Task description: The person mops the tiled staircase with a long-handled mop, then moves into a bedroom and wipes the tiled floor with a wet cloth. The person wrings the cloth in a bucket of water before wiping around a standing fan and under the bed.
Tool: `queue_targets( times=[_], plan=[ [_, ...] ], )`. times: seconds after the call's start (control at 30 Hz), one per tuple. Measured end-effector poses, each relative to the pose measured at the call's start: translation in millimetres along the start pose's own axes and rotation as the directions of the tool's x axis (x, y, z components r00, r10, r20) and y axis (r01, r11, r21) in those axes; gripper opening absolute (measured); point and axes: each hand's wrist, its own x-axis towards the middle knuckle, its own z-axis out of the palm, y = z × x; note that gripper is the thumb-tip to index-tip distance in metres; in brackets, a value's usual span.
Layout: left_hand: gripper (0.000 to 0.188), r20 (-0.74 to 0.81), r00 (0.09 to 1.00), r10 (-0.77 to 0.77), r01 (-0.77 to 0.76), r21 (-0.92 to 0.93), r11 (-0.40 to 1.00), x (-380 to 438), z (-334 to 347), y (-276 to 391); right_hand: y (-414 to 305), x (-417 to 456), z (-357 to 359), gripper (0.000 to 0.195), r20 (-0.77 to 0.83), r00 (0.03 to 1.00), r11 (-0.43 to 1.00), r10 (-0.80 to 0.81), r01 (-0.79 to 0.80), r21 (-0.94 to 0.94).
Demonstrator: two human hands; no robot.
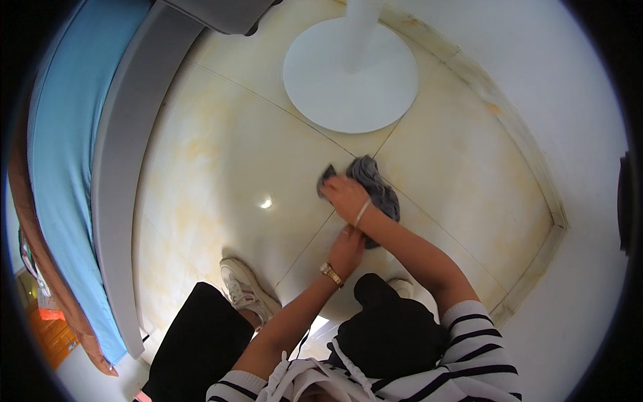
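Observation:
A crumpled dark grey cloth point(378, 187) is bunched around my hands, over the pale floor tiles. My right hand point(346, 196), with a thin light band at the wrist, grips it, and a fold sticks out past the fingertips on the left. Just below, my left hand point(347, 248) holds the cloth's near end; its fingers are partly hidden under my right wrist. A gold-coloured watch point(331, 275) is on the left wrist. Whether the cloth rests on the floor or hangs slightly above it, I cannot tell.
Beyond the cloth stands a round white pedestal base point(326, 95) with a white post point(359, 35). A grey bed frame point(123, 151) with blue bedding point(65, 161) runs along the left. A white wall point(567, 151) with a tiled skirting point(507, 120) bounds the right. My shoe point(243, 284) is at lower left.

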Motion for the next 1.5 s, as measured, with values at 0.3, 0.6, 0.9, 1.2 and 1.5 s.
queue_targets(
  times=[0.3,0.6,0.9,1.2,1.5],
  plan=[
    [0.027,0.208,0.976,-0.058,0.057,0.009,0.998,-60.4,24.2,7.6,-45.3,-26.7,24.6,0.026,0.237,0.968,0.988,-0.086,0.053,0.143],
    [0.025,0.225,0.974,-0.034,0.005,0.126,0.992,-59.2,-0.7,-17.0,-37.5,-39.5,33.7,0.021,0.022,0.983,0.972,-0.181,0.183,-0.146],
    [0.037,0.144,0.936,0.32,-0.326,0.024,0.945,-24.0,-11.6,11.8,28.9,-116.9,-65.3,0.028,-0.538,0.733,0.809,0.417,-0.569,-0.148],
    [0.037,0.436,0.753,0.493,-0.536,-0.026,0.844,-38.2,1.0,-5.5,-50.8,-202.9,-46.9,0.029,-0.383,0.709,0.73,0.592,-0.673,-0.116],
    [0.04,0.262,0.88,0.396,-0.421,0.045,0.906,-12.3,-11.6,-3.2,37.6,-114.3,-46.6,0.028,-0.575,0.692,0.799,0.436,-0.591,-0.106]
  ],
)
